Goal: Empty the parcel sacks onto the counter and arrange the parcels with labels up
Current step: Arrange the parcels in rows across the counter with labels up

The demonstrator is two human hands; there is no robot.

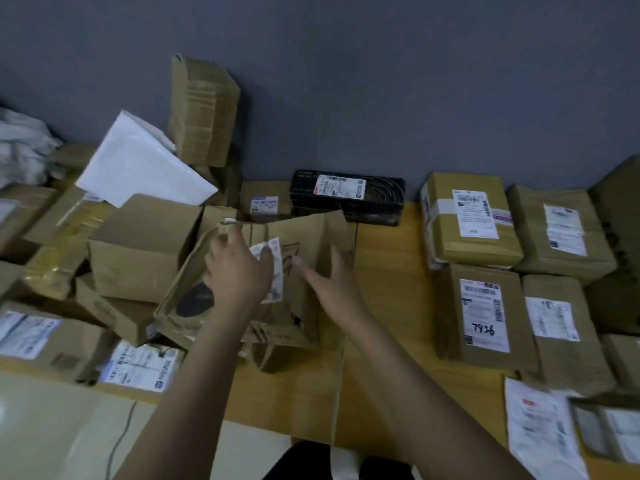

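Note:
A brown cardboard parcel (304, 237) with a crumpled white label (273, 258) stands tilted in the middle of the wooden counter (384, 271). My left hand (235, 265) lies on its left face, fingers curled over the label's edge. My right hand (332, 282) is at its right side with fingers spread, touching or almost touching the cardboard. To the right, brown parcels lie in rows with labels up, one marked 7936 (485, 313). A black parcel (349, 195) with a white label lies at the back by the wall.
A jumble of brown boxes (138, 251) and a white mailer (138, 164) fills the counter's left side. A stack of flat cardboard (204, 109) leans on the grey wall. White label-up mailers lie at front left (142, 367) and front right (543, 434). Crumpled white sacking (20, 143) sits far left.

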